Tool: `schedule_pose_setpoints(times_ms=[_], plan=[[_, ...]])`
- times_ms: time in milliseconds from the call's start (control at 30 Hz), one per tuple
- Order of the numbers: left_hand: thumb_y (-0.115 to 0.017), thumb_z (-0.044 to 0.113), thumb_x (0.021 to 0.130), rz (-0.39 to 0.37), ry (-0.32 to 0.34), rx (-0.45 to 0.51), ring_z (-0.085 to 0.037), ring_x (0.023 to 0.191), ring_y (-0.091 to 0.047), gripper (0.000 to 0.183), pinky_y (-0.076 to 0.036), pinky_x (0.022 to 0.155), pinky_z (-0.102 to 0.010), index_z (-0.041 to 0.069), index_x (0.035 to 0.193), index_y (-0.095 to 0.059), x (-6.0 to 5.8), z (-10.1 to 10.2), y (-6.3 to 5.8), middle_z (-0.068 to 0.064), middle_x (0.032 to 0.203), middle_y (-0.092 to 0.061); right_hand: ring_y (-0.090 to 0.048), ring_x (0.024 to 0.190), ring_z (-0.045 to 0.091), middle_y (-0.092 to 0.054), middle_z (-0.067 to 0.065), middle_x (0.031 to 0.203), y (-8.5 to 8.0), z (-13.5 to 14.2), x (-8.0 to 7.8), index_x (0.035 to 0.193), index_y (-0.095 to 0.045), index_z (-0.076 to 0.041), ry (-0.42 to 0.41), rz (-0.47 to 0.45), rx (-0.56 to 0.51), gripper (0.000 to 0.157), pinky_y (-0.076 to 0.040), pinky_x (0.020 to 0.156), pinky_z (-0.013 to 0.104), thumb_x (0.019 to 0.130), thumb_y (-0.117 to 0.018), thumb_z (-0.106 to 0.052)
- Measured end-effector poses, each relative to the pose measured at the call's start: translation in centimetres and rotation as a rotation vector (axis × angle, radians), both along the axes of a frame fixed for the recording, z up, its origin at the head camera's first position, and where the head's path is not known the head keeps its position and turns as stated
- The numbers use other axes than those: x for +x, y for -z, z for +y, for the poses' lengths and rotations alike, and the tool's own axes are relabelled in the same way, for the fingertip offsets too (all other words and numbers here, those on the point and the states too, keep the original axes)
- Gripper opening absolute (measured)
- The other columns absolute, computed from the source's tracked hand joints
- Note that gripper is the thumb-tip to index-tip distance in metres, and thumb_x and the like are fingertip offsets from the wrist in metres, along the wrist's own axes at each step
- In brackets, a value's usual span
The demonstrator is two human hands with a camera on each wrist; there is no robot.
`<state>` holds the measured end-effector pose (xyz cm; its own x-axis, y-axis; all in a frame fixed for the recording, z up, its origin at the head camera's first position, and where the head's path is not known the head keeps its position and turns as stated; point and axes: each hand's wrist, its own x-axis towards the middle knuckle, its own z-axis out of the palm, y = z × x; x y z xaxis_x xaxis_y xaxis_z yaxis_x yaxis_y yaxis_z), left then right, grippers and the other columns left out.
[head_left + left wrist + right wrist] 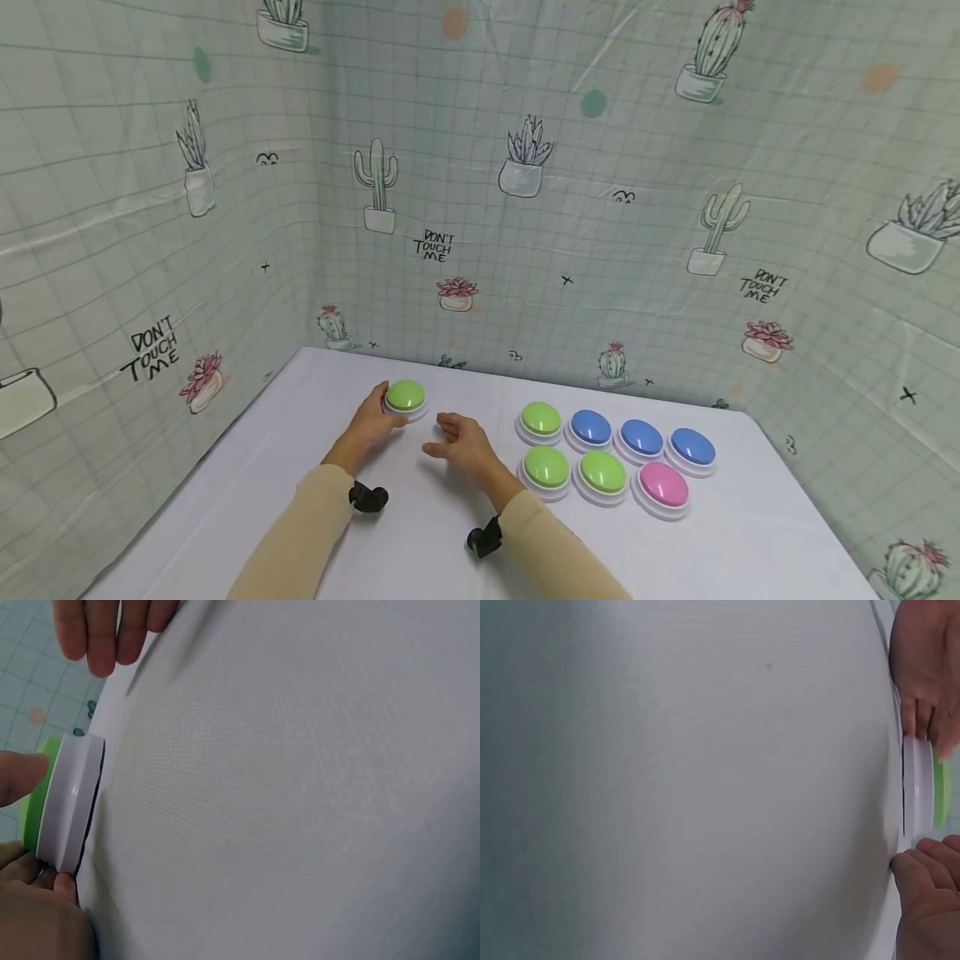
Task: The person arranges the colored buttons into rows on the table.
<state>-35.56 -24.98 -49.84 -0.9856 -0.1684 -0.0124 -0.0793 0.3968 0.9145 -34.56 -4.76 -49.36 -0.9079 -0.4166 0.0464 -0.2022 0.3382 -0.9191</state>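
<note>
My left hand [372,420] holds a round push button with a green dome [406,395] and white base, near the far left of the table. In the left wrist view the thumb lies against the green top of this button [67,802], with fingers at its white base. To its right is my right hand [463,444], apart from the button, fingers extended and holding nothing. In the right wrist view the right hand [930,900] appears just below the held button [924,787]. Whether the base touches the table is hard to tell.
Right of my right hand stand two rows of similar buttons. The back row has a green button [541,418] and three blue ones [641,437]; the front row has two green [546,467] and one pink [663,484]. A cactus-print curtain [480,217] borders the white table [420,542].
</note>
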Motion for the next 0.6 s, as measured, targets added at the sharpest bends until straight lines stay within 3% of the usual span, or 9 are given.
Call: schedule_pose_setpoints(times_ms=[167, 600], plan=[[-0.074, 0.0, 0.091, 0.02, 0.003, -0.035, -0.051, 0.153, -0.026, 0.083, -0.019, 0.127, -0.062, -0.009, 0.159, -0.028, -0.29, 0.24, 0.05, -0.033, 0.163, -0.031, -0.05, 0.141, 0.043, -0.054, 0.029, 0.15, 0.09, 0.11, 0.11, 0.146, -0.052, 0.011, 0.0, 0.005, 0.002, 0.066, -0.044, 0.118, 0.049, 0.09, -0.082, -0.005], [-0.08, 0.001, 0.087, 0.034, 0.009, -0.07, -0.048, 0.15, -0.035, 0.077, -0.028, 0.125, -0.06, -0.008, 0.153, -0.043, 0.43, 0.84, -0.13, -0.031, 0.158, -0.042, -0.05, 0.141, 0.044, -0.052, 0.031, 0.15, 0.44, 0.03, -0.05, 0.145, -0.05, 0.014, 0.015, 0.019, -0.017, 0.065, -0.044, 0.118, 0.049, 0.09, -0.081, -0.003]])
